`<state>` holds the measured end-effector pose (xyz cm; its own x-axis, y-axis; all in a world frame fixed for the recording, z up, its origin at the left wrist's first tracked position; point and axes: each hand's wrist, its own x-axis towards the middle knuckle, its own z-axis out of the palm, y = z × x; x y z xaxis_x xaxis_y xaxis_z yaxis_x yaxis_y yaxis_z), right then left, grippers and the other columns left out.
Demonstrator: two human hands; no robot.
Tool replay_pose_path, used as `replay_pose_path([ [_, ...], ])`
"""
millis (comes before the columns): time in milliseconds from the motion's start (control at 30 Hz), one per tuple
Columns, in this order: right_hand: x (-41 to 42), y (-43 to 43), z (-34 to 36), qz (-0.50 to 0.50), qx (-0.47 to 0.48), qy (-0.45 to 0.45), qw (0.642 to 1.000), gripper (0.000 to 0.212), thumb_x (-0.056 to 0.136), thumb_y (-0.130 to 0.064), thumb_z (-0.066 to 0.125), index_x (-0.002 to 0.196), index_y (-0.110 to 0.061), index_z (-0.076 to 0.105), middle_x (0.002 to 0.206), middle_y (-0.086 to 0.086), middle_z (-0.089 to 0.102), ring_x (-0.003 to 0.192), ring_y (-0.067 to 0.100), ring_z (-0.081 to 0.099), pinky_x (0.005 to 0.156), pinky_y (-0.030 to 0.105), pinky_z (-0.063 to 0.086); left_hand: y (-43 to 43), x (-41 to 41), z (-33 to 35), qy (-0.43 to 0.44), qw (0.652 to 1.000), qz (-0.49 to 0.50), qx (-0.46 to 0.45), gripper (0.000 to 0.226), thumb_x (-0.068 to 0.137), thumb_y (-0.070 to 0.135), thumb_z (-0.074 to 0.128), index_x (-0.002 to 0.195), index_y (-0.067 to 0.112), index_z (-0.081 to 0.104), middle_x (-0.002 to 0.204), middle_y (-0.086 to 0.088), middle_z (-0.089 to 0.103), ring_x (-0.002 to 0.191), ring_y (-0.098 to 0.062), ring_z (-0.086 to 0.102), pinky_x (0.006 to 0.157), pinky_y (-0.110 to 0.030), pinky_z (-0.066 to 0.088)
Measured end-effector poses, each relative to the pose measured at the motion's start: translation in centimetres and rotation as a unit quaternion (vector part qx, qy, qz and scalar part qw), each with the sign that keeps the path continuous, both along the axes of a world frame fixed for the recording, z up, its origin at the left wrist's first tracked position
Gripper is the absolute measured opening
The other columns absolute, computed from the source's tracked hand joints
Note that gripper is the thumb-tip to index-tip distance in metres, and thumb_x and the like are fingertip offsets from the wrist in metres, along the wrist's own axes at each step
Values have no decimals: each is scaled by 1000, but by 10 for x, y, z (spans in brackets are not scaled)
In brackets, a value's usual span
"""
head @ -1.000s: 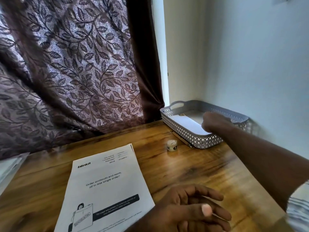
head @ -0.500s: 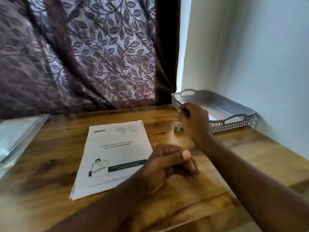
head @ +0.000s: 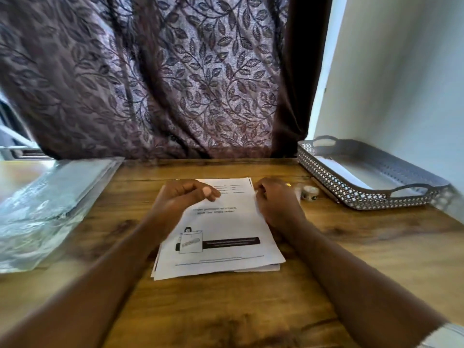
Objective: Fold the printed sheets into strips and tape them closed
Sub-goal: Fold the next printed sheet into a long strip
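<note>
A stack of printed sheets [head: 221,229] lies on the wooden table [head: 351,259] in front of me, with black text and a drawing on the top page. My left hand [head: 180,199] rests curled on the stack's upper left corner, thumb laid over the fingers, and it hides that corner. My right hand [head: 276,199] is curled at the upper right edge of the top sheet. Blur hides whether it pinches the paper. A small roll of tape [head: 310,193] stands just right of that hand.
A grey perforated tray [head: 364,197] with handles sits at the back right by the wall, with white paper inside. Clear plastic sleeves [head: 50,204] lie at the table's left. A patterned curtain [head: 163,84] hangs behind the table.
My right hand came back from the tray to the right edge of the sheets. My left hand moved up onto the stack's top left corner. My view turned to centre on the sheets.
</note>
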<state>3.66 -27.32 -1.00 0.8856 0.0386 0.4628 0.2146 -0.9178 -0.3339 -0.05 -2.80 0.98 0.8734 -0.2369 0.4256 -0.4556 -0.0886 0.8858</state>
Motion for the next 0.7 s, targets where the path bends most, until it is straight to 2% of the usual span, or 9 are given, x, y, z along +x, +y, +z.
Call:
replay_pose_path([
  [100, 22, -1, -1, -47, -23, 46, 998, 26, 98, -26, 47, 110, -16, 67, 116, 9, 67, 104, 28, 61, 88, 39, 45, 29, 21, -5, 32, 987, 69, 139, 35, 86, 41, 68, 113, 18, 74, 123, 4, 71, 111, -17, 68, 98, -47, 56],
  [200, 41, 2, -1, -54, -32, 62, 996, 30, 99, -28, 41, 113, -20, 66, 122, 9, 63, 109, 31, 60, 92, 44, 43, 44, 46, -13, 40, 932, 115, 340, 81, 73, 71, 68, 139, 27, 54, 141, -2, 59, 121, -21, 60, 104, -51, 49],
  [267, 48, 2, -2, -57, -42, 69, 995, 32, 99, -29, 40, 114, -22, 67, 123, 9, 61, 110, 31, 59, 95, 47, 43, 45, 58, -20, 37, 891, 152, 426, 110, 60, 95, 55, 150, 34, 37, 155, -1, 46, 135, -23, 48, 116, -55, 32],
  [333, 54, 1, -3, -56, -53, 80, 994, 34, 98, -31, 42, 116, -25, 70, 125, 9, 59, 113, 32, 58, 99, 49, 41, 44, 69, -28, 32, 859, 152, 488, 122, 51, 105, 36, 153, 38, 26, 163, 3, 33, 148, -22, 31, 122, -60, 11],
  [433, 58, 3, -2, -45, -41, 100, 993, 37, 94, -35, 47, 121, -26, 71, 130, 9, 56, 122, 34, 53, 107, 52, 32, 47, 75, -35, 25, 848, 133, 512, 123, 52, 108, 27, 155, 41, 20, 165, 4, 28, 152, -19, 23, 122, -60, 4],
  [500, 61, 4, -2, -45, -60, 110, 991, 40, 92, -44, 51, 122, -25, 70, 130, 8, 54, 124, 34, 51, 106, 51, 32, 47, 74, -35, 21, 853, 130, 505, 120, 54, 107, 29, 154, 41, 18, 165, 4, 28, 152, -19, 23, 123, -59, 4],
  [633, 70, 3, -5, -56, -104, 112, 987, 52, 88, -67, 52, 109, -22, 69, 126, 8, 52, 118, 34, 53, 99, 51, 36, 45, 72, -35, 18, 854, 119, 506, 118, 59, 104, 33, 156, 41, 8, 166, 3, 24, 154, -20, 16, 123, -59, 1],
  [700, 74, 3, -6, -61, -103, 125, 985, 63, 85, -76, 49, 113, -23, 67, 129, 9, 51, 120, 35, 51, 99, 52, 36, 46, 73, -36, 19, 853, 117, 508, 122, 57, 105, 31, 156, 40, 2, 167, 5, 23, 154, -21, 18, 123, -59, -1],
])
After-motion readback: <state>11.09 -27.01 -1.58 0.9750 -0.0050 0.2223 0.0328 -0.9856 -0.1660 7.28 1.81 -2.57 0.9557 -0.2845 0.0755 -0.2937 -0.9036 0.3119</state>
